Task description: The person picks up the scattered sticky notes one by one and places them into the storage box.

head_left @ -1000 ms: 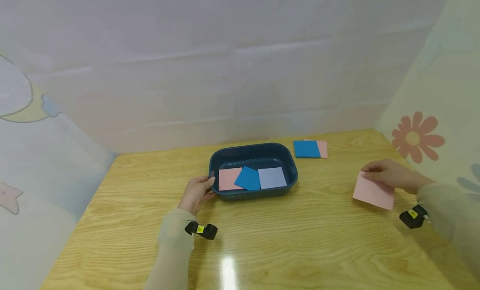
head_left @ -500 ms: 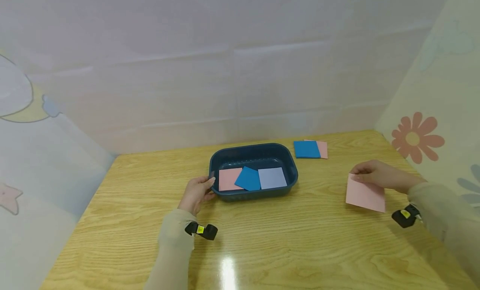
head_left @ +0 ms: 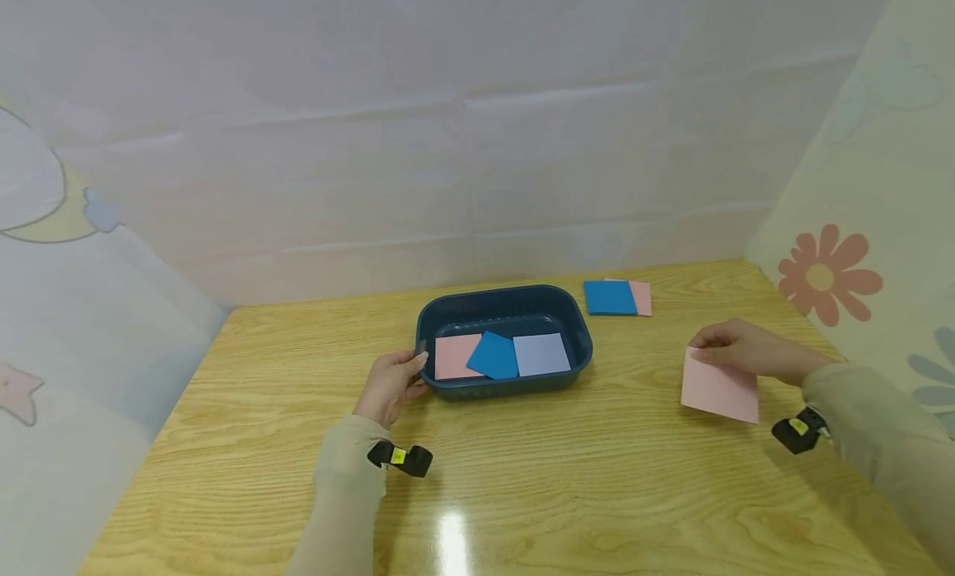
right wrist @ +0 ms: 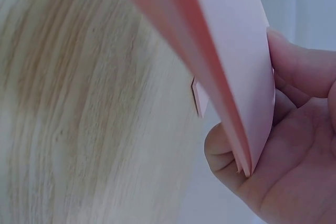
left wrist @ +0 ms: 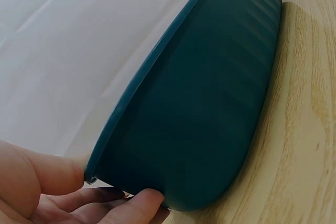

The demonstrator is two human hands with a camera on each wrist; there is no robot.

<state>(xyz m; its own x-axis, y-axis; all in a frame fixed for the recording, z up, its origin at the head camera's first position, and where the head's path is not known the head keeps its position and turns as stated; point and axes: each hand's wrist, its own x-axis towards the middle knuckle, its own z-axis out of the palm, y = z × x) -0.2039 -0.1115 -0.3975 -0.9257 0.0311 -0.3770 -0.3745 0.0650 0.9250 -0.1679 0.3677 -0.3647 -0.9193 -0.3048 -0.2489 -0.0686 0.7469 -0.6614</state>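
Observation:
My left hand (head_left: 391, 384) grips the left end of a dark teal plastic bin (head_left: 507, 388), thumb at the rim and fingers against the outer wall. In the left wrist view the side of the bin fills the middle. Inside it lie a pink pad of sticky notes (head_left: 455, 357), a blue pad (head_left: 493, 355) and a pale lavender pad (head_left: 542, 355), side by side. My right hand (head_left: 746, 350) pinches a thin pad of pink sticky notes (head_left: 719, 389) by its upper left corner, over the right of the table. Several layered sheets show at its edge in the right wrist view.
On the wooden table (head_left: 567, 485), behind and right of the bin, another blue pad (head_left: 610, 297) overlaps a further pink pad (head_left: 642, 297). A pale wall sheet (head_left: 373, 186) rises along the back edge, and a flowered one (head_left: 880, 195) on the right.
My right hand has shifted left with the pink pad, quickly at first and then only slightly. My left hand and the bin stay where they were.

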